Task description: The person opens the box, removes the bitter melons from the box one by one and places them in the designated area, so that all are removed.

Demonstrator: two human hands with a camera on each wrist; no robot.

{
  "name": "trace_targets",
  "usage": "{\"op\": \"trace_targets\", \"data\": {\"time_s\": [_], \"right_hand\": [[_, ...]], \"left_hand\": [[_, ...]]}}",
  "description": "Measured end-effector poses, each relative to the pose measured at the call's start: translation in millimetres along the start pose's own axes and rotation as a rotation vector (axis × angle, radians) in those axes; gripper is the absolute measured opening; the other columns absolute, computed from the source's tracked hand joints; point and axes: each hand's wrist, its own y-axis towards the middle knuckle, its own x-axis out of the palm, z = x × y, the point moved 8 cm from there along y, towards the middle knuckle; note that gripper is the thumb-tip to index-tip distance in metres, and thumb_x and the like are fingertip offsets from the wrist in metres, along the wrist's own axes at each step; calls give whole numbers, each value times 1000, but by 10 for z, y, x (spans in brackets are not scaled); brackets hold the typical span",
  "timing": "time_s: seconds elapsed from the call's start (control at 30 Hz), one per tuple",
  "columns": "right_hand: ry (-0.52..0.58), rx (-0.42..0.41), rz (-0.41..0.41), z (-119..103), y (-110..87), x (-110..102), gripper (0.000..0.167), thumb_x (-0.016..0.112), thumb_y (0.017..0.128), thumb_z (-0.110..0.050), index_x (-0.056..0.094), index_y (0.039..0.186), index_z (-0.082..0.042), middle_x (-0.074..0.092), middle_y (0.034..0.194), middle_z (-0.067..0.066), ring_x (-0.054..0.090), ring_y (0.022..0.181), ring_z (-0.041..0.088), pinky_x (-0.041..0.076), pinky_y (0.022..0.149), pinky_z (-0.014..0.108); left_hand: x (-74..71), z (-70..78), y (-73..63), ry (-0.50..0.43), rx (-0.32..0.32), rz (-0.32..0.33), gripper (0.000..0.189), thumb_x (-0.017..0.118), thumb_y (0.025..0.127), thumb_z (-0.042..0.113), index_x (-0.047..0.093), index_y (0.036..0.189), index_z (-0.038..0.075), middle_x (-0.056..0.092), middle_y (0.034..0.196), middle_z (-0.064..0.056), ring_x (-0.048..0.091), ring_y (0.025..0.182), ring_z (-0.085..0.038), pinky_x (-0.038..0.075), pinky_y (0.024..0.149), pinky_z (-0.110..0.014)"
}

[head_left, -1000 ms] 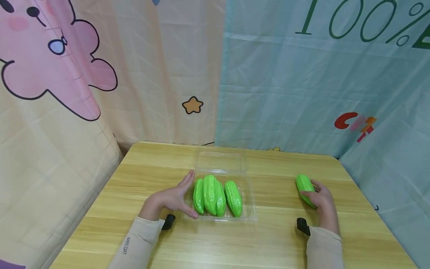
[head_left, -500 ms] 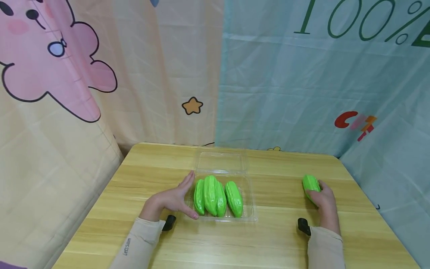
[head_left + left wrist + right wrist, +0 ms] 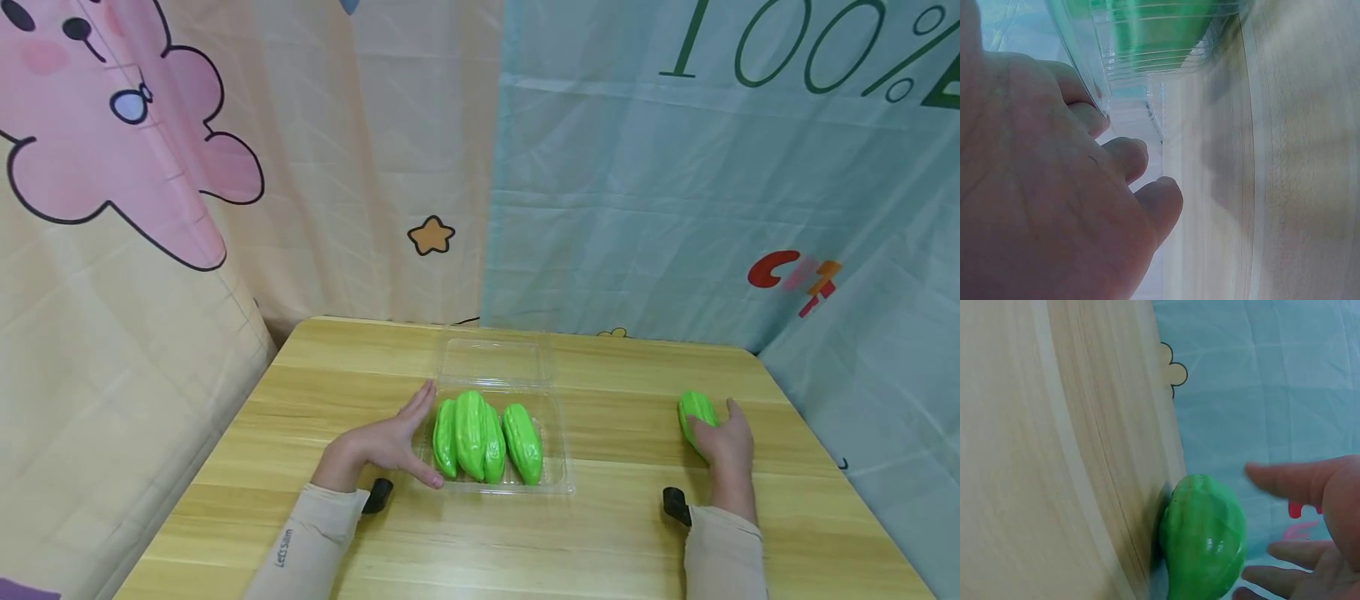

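while the right hand (image 3: 722, 437) sits just beside it, fingers stretched out and released, a single glossy bright green, ridged, oblong gourd (image 3: 693, 407) lies on the pale wood-grain table (image 3: 600, 542), toward the right edge. its long axis runs from near right to far left, the visible end pointing at the far edge; whether the lowest fingers touch it i cannot tell. one clear plastic box (image 3: 558, 446), its see-through lid (image 3: 491, 360) open toward the far edge, holds four matching gourds (image 3: 470, 433) — five altogether. three lie side by side along the box's left edge; the fourth lies apart, far end tilted left. the left hand (image 3: 384, 437), thumb and fingers spread, rests against that left edge.
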Motion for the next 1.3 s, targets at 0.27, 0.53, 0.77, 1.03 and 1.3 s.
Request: {"op": "trace_targets", "data": {"time_s": [0.27,0.53,0.77,1.03,1.3], "right_hand": [[67,-39,121,-197,-135,-165,119,74,84,-60,0,162,-9,2,167,18,5,151,41,16,118,58],[67,-78,123,-341,-200,-157,120,76,82,-59,3,163,-11,4,168,16,6,151,39,16,118,59],[-3,-132,105,-439,-239,-106,118,76,83,-58,4,163,-9,2,167,20,5,151,43,16,117,62],[3,-208,58,-623,-318,-43,118,77,83,-56,4,163,-9,5,167,19,7,151,42,17,116,62],[12,-281,2,-844,-391,78,116,81,81,-54,9,164,-14,10,167,18,11,150,42,20,115,64]], "left_hand": [[-2,7,12,2,9,-2,145,95,68,36,-16,159,8,-27,163,-8,-15,149,-37,8,118,-59],[-7,27,11,11,7,-4,145,95,68,36,-15,159,8,-27,163,-7,-15,149,-36,8,118,-58],[8,34,17,6,7,-4,145,95,68,36,-15,159,7,-26,164,-10,-14,149,-37,9,118,-58],[26,16,11,14,0,-6,146,95,68,37,-16,159,9,-26,164,-10,-14,149,-36,9,118,-58],[12,16,1,64,25,-4,147,94,67,42,-15,159,6,-25,164,-12,-16,149,-35,8,118,-57]]}}
